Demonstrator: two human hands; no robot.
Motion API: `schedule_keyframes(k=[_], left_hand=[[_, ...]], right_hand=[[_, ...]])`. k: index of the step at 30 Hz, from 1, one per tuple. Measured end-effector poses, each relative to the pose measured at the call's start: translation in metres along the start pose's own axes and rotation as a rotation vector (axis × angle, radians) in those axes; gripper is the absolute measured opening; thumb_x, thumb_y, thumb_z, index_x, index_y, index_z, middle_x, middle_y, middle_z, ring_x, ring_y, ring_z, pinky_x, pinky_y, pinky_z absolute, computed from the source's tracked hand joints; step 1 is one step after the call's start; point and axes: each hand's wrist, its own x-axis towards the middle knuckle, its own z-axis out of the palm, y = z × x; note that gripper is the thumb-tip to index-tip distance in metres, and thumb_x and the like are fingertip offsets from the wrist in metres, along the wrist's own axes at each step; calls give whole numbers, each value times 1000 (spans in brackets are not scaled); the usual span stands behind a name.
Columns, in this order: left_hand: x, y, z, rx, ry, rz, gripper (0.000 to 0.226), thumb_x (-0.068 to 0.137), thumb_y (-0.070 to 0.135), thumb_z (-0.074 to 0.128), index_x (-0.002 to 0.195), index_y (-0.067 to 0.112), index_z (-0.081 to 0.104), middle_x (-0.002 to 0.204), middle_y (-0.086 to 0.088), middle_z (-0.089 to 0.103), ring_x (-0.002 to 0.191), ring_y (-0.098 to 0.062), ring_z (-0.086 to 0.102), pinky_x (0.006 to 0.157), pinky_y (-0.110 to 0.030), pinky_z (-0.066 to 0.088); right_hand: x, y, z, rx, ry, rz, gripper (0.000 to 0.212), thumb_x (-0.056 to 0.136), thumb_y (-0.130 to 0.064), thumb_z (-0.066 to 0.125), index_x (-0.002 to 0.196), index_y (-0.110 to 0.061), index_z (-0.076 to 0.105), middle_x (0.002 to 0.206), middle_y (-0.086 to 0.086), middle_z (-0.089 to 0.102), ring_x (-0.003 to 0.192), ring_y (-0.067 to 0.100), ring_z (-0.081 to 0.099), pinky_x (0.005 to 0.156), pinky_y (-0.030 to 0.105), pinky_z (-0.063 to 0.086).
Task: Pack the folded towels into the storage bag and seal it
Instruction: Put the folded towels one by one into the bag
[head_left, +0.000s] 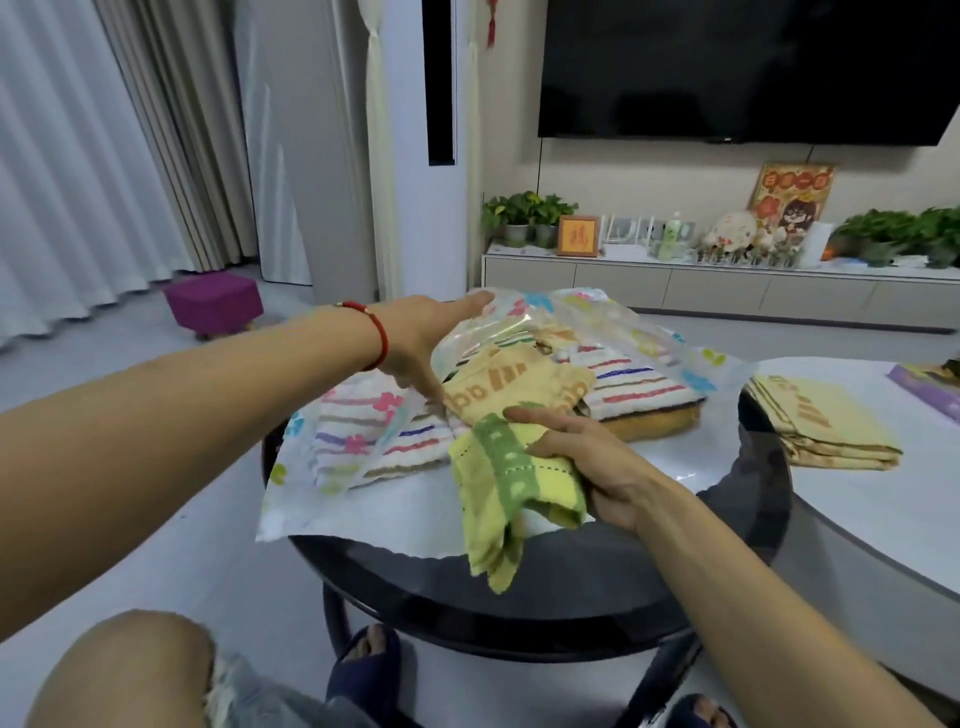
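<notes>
1. A round black table is filling the middle of the view, with a pale grey table overlapping its rim at about 3 o'clock.
2. A clear storage bag printed with coloured flowers is lying flat across the black table, its mouth facing 6 o'clock and its upper sheet being lifted at the 11 o'clock side.
3. Striped towels are already sitting inside the bag, folded, reaching from 9 o'clock to 2 o'clock under the plastic; a tan one is lying beneath them at the 3 o'clock edge.
4. A stack of folded yellow towels is waiting on the pale table at 3 o'clock, well apart from the bag's mouth.
5. A tan towel with brown lettering is lying at the bag's opening, near the centre, partly under the raised plastic.
6. A yellow towel with a green band is hanging at 6 o'clock over the bag's lower sheet, its loose end drooping past the bag's edge over the black table.
7. The left hand, with a red bracelet on the wrist, is reaching toward 12 o'clock with fingers spread, holding up the top sheet of the bag; the thumb is pointing down to the tan lettered towel.
8. The right hand is gripping the yellow towel with the green band from its 3 o'clock side, fingers lying over the top and the thumb underneath, out of sight.
</notes>
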Motion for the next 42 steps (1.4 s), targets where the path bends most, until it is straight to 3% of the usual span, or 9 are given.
schedule_keyframes(k=[4, 10, 15, 19, 23, 29, 34, 39, 42], left_hand=[[-4, 0, -39, 44, -4, 40, 132, 60, 45, 90, 152, 42, -5, 136, -12, 57, 60, -15, 71, 75, -41, 60], [-11, 8, -77, 131, 45, 40, 139, 44, 83, 74, 150, 44, -7, 138, -10, 57, 111, -33, 64, 97, -45, 51], [-12, 20, -54, 160, 77, 55, 134, 52, 82, 72, 154, 40, -4, 151, -10, 44, 123, -34, 55, 100, -45, 48], [-8, 41, -17, 330, 211, 88, 117, 61, 84, 62, 154, 31, 15, 159, 2, 31, 132, -34, 44, 93, -48, 49], [9, 64, 12, 529, 345, 186, 98, 66, 83, 55, 145, 28, 39, 163, -3, 19, 132, -43, 33, 89, -61, 48], [54, 125, 36, 616, 439, 363, 90, 68, 78, 53, 133, 16, 55, 145, -10, 48, 117, -43, 44, 68, -43, 37], [82, 168, 41, 605, 374, 413, 87, 73, 74, 57, 133, 11, 57, 145, -12, 48, 114, -40, 45, 81, -46, 46], [105, 195, 47, 579, 267, 420, 82, 77, 65, 64, 130, 3, 55, 134, -20, 54, 117, -40, 52, 95, -55, 46], [123, 205, 50, 548, 273, 401, 80, 79, 61, 65, 132, 3, 53, 132, -22, 55, 118, -40, 52, 98, -54, 45]], right_hand=[[44, -17, 56, 100, 43, -74, 51, 89, 15, 57, 131, -12, 70, 126, 20, 73, 101, 28, 71, 87, 37, 61], [107, -13, 128, 338, 68, -178, 59, 99, 4, 55, 149, -27, 48, 83, 1, 72, 73, 16, 68, 75, 46, 62], [92, 38, 113, -349, 52, -120, 67, 99, -13, 61, 157, -35, 37, 139, 10, 59, 98, 30, 75, 84, 48, 64], [47, 29, 53, -735, 49, -210, 46, 98, -2, 49, 138, -20, 63, 101, 15, 78, 78, 30, 78, 74, 42, 65], [-10, 8, -37, -942, 7, -88, 25, 97, -5, 57, 111, -14, 75, 89, 5, 80, 72, 24, 76, 62, 32, 60], [-68, -16, -181, -857, 471, -182, 20, 86, -8, 57, 80, -7, 76, 69, 15, 70, 50, 17, 61, 51, 29, 45], [-67, -23, -265, -697, 906, -218, 27, 69, -13, 47, 73, 0, 71, 59, 12, 60, 43, 21, 51, 41, 27, 32], [-61, -12, -311, -906, 1137, -102, 32, 78, -20, 54, 90, 0, 76, 88, 29, 72, 74, 34, 66, 70, 43, 58], [-53, -11, -334, -1002, 1137, -18, 35, 89, -21, 53, 109, -3, 76, 113, 24, 73, 108, 41, 66, 96, 44, 54]])
